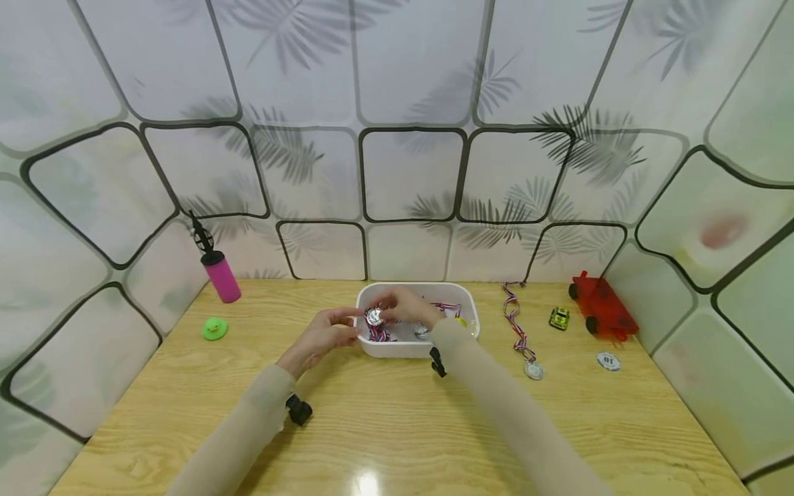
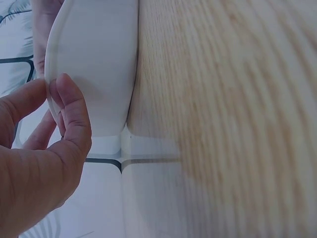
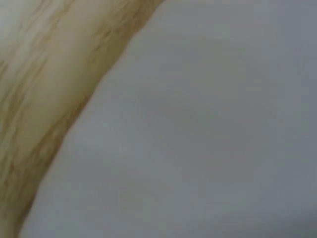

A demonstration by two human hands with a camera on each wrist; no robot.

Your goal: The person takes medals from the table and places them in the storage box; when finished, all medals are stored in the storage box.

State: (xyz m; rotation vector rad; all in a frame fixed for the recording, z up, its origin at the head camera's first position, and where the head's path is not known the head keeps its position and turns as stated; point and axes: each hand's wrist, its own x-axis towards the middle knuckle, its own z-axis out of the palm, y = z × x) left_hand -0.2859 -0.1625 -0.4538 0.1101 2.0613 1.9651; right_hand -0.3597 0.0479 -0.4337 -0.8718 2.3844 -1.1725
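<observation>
A white plastic bin (image 1: 403, 350) stands on the wooden table, with medals and their striped ribbons (image 1: 380, 333) inside. My left hand (image 1: 325, 337) pinches the bin's left end at the rim; the left wrist view shows the thumb and fingers on either side of its edge (image 2: 58, 44). Reaching over the front wall, my right hand (image 1: 406, 306) holds a silver medal (image 1: 374, 316) by its edge, at the left end inside. Another silver medal (image 1: 422, 331) and a yellow one (image 1: 460, 321) lie farther right in the bin. The bin's white wall (image 3: 198, 124) fills most of the blurred right wrist view.
To the right lie a silver medal on a striped ribbon (image 1: 520, 337), a small yellow car (image 1: 559, 317), a red toy vehicle (image 1: 602, 306) and a round chip (image 1: 608, 361). At left are a green duck toy (image 1: 214, 328) and a magenta pump (image 1: 222, 279). Patterned curtains surround the table.
</observation>
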